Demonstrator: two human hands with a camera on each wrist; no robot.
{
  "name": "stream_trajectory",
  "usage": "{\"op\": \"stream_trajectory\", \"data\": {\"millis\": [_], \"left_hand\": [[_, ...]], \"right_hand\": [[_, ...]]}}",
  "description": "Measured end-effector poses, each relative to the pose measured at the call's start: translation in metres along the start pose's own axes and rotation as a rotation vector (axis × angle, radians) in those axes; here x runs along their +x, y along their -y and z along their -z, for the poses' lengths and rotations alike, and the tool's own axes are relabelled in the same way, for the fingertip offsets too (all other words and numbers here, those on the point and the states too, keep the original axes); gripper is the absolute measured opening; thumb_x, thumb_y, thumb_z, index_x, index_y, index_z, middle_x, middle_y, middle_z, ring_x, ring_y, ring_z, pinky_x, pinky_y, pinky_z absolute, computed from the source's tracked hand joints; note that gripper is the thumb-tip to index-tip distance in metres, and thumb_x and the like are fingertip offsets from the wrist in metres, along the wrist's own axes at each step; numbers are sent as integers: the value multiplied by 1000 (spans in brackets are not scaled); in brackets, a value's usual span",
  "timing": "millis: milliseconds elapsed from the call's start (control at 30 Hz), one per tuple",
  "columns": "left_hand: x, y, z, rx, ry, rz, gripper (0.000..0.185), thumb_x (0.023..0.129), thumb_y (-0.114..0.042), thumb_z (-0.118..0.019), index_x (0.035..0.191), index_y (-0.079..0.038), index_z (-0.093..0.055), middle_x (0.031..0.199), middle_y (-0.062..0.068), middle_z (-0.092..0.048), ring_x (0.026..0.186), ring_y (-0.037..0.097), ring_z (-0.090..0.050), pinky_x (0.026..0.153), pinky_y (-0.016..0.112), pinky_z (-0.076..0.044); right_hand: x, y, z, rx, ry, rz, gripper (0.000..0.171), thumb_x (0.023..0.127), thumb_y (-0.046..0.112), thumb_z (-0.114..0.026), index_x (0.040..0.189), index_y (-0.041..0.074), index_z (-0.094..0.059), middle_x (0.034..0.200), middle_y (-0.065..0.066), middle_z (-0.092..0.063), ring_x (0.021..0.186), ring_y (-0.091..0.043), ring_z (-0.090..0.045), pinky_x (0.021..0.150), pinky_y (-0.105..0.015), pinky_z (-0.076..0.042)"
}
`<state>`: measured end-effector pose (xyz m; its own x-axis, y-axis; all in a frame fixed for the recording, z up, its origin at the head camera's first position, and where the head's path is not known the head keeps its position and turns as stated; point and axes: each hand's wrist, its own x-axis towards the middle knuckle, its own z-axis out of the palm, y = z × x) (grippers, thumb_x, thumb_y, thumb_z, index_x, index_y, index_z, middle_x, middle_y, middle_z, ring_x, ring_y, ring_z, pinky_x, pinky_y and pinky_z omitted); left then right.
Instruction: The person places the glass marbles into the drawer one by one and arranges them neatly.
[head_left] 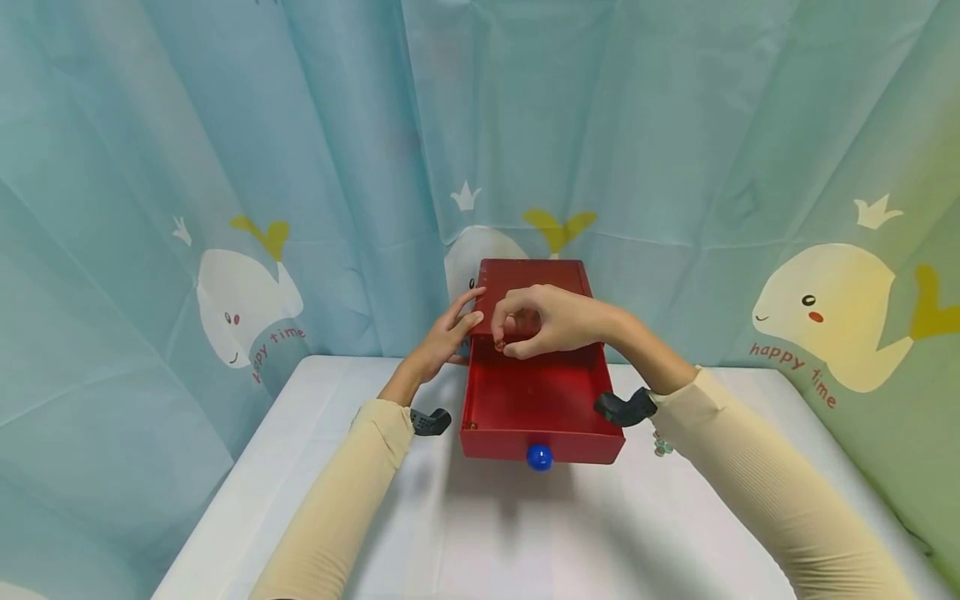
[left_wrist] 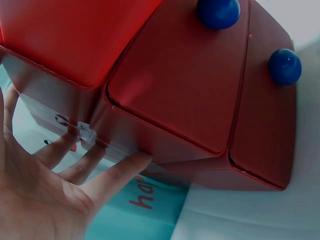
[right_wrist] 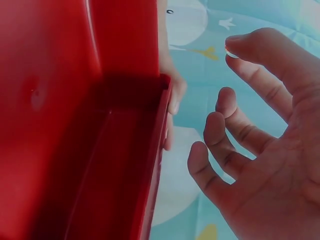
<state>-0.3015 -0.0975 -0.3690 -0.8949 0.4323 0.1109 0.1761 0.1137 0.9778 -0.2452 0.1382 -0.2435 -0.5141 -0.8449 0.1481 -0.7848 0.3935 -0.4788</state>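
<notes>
Red drawer [head_left: 537,398] (blue knob [head_left: 539,457]), whale-patterned turquoise curtain [head_left: 300,150].

Head looks down; wrists close, sharing red box [head_left: 534,287].

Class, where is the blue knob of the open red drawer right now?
In the head view the blue knob sits centre, on the pulled-out red drawer's front panel, above the white table, between the two forearms.

Both forearms in beige sleeves reach far forward. The left hand [head_left: 442,337] lies flat with straight fingers [left_wrist: 117,172], palm turned rightward. The right hand [head_left: 543,321] hovers beside it, wrist bent left, fingers [right_wrist: 220,135] loosely curled.
</notes>
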Motion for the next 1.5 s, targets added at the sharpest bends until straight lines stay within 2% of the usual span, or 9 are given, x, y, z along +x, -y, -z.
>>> {"op": "stream_trajectory", "data": {"millis": [800,1033,1500], "left_hand": [[-4,-1,2,-5,8,1,55,105,-41,-51,158,-44,-33,161,7,-40,137,35,-51,90,64,-54],[-4,-1,2,-11,9,0,56,105,-41,-51,158,-42,-33,160,7,-41,136,36,-51,91,64,-53],[-3,-1,3,0,10,2,56,106,-42,-50,159,-40,-32,161,8,-40,136,37,-51,91,64,-53]], "right_hand": [[-3,-1,-4,11,-16,-15,13,90,18,-76,101,22,-71,96,3,-64,91,-18,-59,74,-35,-52],[-3,-2,-4,-1,-29,-28,21,90,22,-78,108,15,-71,99,0,-64,92,-17,-59,77,-36,-53],[-2,-4,-4,-5,-59,-25,27,88,27,-81,110,14,-71,95,-1,-66,88,-17,-62,76,-36,-55]]}}
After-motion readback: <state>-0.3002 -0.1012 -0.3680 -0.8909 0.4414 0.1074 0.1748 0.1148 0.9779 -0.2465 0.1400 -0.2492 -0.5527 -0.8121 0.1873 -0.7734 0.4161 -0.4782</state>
